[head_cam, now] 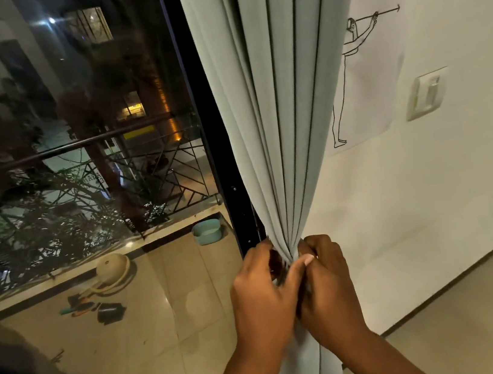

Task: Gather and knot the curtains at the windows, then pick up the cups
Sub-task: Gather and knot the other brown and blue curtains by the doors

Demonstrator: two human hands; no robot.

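Note:
A pale grey-green curtain [276,93] hangs in folds beside the dark window frame [209,135], drawn tight into a narrow bunch at waist height. My left hand [261,299] grips the bunch from the left side. From the right, my right hand [329,286] grips the same bunch, its thumb laid across the folds. Below both hands the curtain falls loose to the floor. No cup is in view.
The glass [75,147] shows a night balcony with a railing, a teal bowl [207,232], a beige round object [113,270] and small items on its tiles. On the right, a white wall [429,192] bears a line drawing [356,76] and a switch [427,93].

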